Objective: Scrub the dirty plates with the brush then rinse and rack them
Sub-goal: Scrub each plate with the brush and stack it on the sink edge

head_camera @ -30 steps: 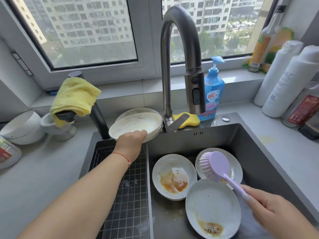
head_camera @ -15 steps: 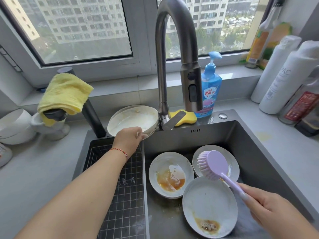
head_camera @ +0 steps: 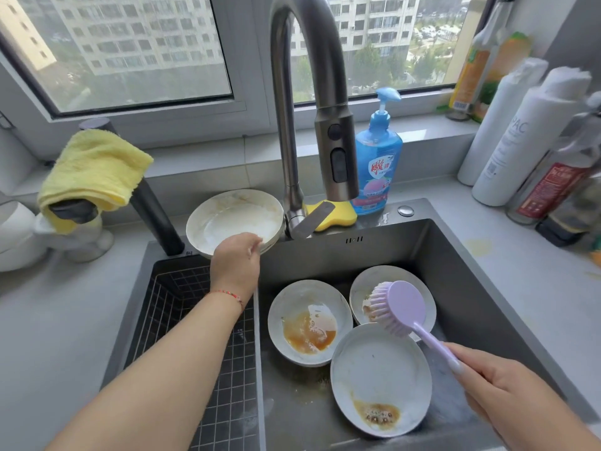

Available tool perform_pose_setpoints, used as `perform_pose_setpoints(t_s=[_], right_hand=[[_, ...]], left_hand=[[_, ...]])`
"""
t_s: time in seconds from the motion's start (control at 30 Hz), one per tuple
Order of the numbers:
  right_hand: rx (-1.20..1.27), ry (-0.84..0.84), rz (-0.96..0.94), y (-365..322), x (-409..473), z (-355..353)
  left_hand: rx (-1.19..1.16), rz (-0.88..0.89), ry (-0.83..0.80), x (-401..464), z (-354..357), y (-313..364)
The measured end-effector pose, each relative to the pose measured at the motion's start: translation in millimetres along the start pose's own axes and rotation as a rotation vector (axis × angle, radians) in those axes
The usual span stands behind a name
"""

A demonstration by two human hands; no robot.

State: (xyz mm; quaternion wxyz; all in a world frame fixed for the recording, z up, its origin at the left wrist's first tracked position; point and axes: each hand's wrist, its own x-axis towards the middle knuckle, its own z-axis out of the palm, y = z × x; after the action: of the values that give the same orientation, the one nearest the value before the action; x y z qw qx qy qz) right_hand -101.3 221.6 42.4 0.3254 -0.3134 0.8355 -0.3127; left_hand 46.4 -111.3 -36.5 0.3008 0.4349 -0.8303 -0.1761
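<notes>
The left hand [head_camera: 235, 262] grips the near rim of the stacked plates [head_camera: 234, 219] on the far-left sink [head_camera: 461, 255] ledge; they look ceramic, stiff, breakable, likely slick, so hold the rim firmly. The right hand [head_camera: 507, 395] grips the brush [head_camera: 398, 309] handle above three dirty plates [head_camera: 379, 375] in the basin.

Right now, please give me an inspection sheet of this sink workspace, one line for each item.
Surface: grey sink with stained bottom; grid rack at its left.
Job's things: three dirty plates in the sink; stacked plates on the sink's back edge; purple brush.
Clutter: blue soap bottle, yellow sponge, yellow cloth, bottles at right.
Hands: left hand grips the stacked plates' rim; right hand holds the brush.
Cables: nothing seen.
Surroundings: faucet, window.
</notes>
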Motion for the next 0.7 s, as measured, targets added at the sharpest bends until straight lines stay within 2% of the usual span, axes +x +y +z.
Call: perform_pose_setpoints(t_s=[0.07, 0.1, 0.23, 0.3, 0.47, 0.6, 0.7], right_hand=[[0.019, 0.001, 0.010, 5, 2, -3], [0.029, 0.004, 0.013, 8, 3, -5], [0.068, 0.027, 0.021, 17, 6, -10], [0.057, 0.036, 0.026, 23, 7, -14], [-0.016, 0.025, 0.062, 37, 11, -22], [-0.039, 0.006, 0.079, 44, 15, -28], [-0.026, 0.004, 0.097, 47, 17, -32]], left_hand=[[-0.051, 0.048, 0.097, -24, 12, 19], [-0.107, 0.005, 0.052, -38, 20, 30], [-0.260, -0.453, -0.460, -93, 82, 44], [-0.328, -0.627, -0.664, -115, 114, 38], [-0.233, -0.692, -0.868, -135, 146, 31], [-0.197, -0.666, -0.939, -136, 159, 30], [-0.185, -0.644, -0.927, -136, 168, 27]])
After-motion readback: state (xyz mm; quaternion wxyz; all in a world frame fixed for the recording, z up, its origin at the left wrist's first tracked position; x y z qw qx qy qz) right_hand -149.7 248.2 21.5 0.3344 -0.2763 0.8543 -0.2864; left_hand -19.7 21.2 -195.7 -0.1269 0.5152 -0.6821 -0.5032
